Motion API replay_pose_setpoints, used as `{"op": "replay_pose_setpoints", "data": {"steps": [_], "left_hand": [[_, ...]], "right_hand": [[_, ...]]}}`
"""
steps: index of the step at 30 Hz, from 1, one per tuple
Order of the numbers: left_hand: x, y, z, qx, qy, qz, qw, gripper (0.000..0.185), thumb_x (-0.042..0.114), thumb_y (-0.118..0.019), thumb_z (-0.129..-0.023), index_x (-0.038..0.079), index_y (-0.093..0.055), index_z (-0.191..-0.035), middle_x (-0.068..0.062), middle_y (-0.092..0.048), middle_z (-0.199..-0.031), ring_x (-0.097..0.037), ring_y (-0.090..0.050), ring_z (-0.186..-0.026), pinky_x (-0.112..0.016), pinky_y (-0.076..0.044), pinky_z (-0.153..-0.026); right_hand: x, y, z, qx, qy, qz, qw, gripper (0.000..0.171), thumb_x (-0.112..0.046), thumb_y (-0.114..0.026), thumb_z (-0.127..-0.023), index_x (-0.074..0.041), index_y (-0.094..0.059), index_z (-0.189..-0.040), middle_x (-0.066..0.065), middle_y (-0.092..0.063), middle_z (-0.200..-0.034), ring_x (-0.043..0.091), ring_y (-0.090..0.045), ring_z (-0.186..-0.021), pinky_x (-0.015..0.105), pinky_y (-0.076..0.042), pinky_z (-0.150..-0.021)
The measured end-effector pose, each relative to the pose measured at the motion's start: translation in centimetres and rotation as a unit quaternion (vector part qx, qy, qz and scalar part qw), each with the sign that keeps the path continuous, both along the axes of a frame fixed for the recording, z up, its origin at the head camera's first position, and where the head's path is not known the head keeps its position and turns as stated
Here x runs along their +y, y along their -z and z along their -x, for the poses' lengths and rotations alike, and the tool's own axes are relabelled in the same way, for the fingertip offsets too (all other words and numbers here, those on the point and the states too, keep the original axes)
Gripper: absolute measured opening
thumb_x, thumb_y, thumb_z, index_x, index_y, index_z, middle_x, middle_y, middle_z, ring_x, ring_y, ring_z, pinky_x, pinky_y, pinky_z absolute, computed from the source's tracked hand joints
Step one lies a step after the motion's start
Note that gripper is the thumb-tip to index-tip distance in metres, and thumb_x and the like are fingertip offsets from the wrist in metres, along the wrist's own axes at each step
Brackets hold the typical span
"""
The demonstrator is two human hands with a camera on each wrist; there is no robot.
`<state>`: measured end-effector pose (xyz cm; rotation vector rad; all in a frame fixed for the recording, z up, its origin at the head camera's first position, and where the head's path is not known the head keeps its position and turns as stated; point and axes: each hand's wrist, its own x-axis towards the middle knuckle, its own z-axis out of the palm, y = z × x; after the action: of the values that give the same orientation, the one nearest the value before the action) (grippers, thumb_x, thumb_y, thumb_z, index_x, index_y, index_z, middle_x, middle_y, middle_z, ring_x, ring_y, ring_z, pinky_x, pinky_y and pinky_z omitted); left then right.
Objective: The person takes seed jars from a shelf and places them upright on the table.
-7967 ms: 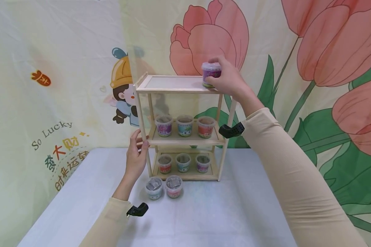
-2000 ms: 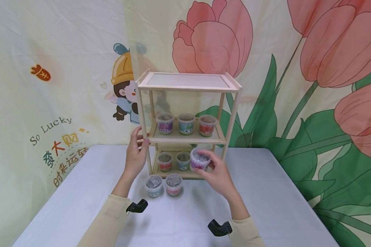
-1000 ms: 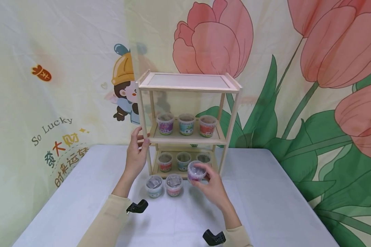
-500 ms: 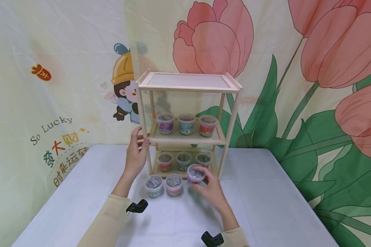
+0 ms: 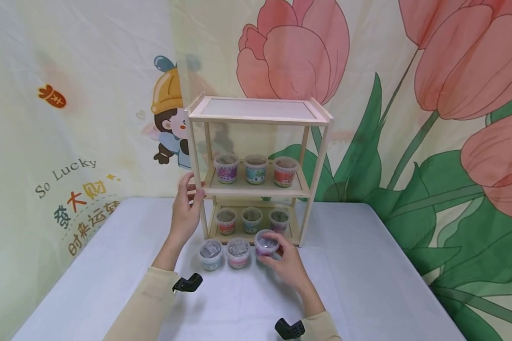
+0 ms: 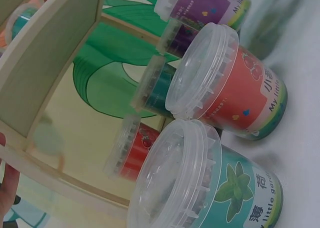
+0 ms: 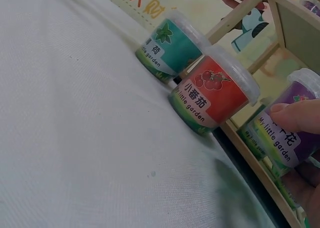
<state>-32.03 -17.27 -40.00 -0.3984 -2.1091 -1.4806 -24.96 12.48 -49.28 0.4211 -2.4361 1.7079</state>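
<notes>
Your right hand point(image 5: 287, 266) curls its fingers round the purple tub point(image 5: 266, 244), which sits on the white table point(image 5: 358, 284) at the right end of a row, just beside the red tub point(image 5: 238, 253) and the teal tub point(image 5: 211, 254). Farther back, your left hand point(image 5: 187, 214) grips the front left post of the wooden shelf point(image 5: 258, 124), thumb and fingers wrapped around it.

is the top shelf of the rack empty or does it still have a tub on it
Empty: the top shelf shows only its bare panel. The purple tub is down on the table, in the right hand.
</notes>
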Motion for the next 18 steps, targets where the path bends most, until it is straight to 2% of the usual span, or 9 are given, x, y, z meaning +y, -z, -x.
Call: {"op": "replay_pose_setpoints", "data": {"steps": [7,14,18], "left_hand": [[0.0,0.0,0.0,0.003,-0.003,0.001,1.0,0.054,0.027,-0.051,-0.114,0.03,-0.031,-0.164,-0.013,-0.063,-0.137,-0.025,-0.066,-0.11,-0.038,-0.051,-0.091],[0.0,0.1,0.0,0.008,-0.007,0.005,0.9999,0.054,0.028,-0.051,-0.114,0.03,-0.031,-0.164,-0.012,-0.064,-0.138,-0.028,-0.067,-0.111,-0.033,-0.051,-0.089],[0.1,0.2,0.0,0.006,-0.006,0.005,1.0,0.055,0.028,-0.051,-0.114,0.03,-0.03,-0.164,-0.013,-0.064,-0.138,-0.03,-0.067,-0.112,-0.037,-0.051,-0.091]], "right_hand": [[0.0,0.6,0.2,0.004,-0.003,-0.01,1.0,0.06,-0.002,-0.085,-0.089,-0.026,-0.063,-0.139,0.006,-0.059,-0.147,0.031,-0.057,-0.139,0.045,-0.047,-0.113],[-0.1,1.2,0.4,0.007,-0.016,-0.011,1.0,0.061,-0.001,-0.084,-0.089,-0.024,-0.063,-0.14,0.005,-0.06,-0.147,0.027,-0.058,-0.137,0.044,-0.048,-0.113],[0.0,1.5,0.5,0.008,-0.018,-0.012,1.0,0.06,-0.001,-0.084,-0.089,-0.024,-0.063,-0.14,0.005,-0.06,-0.147,0.027,-0.059,-0.137,0.044,-0.048,-0.112]]}}
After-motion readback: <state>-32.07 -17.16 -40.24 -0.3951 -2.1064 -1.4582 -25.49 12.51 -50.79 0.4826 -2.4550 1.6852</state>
